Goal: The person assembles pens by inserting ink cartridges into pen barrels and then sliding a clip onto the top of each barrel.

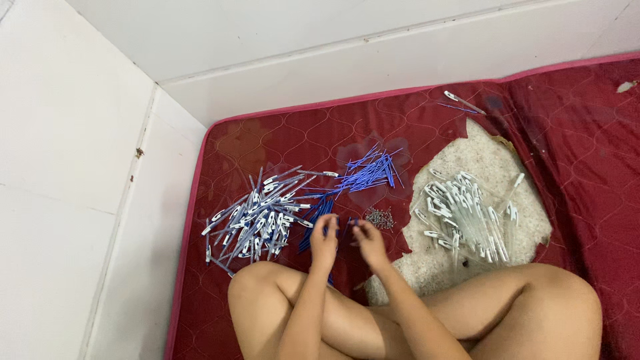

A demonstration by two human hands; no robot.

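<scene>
Sitting cross-legged on a red quilted mattress [280, 143], a person held both hands close together above the knees, forearms angled up from the lap. The left hand [325, 240] had its fingers curled inward, its grip pinching a thin blue pen part [331, 224], though exactly what it was could not be told. The right hand [369, 241] sat just beside it, fingers bent toward the same spot; whether its grip was pressed together or spread could not be told. A heap of blue and white pens [257, 220] lay left of the hands, a bunch of blue refills [370, 172] beyond them, and a small pile of springs [380, 217] just past the right hand. White caps [467, 217] were piled on a worn pale patch [480, 157] to the right.
</scene>
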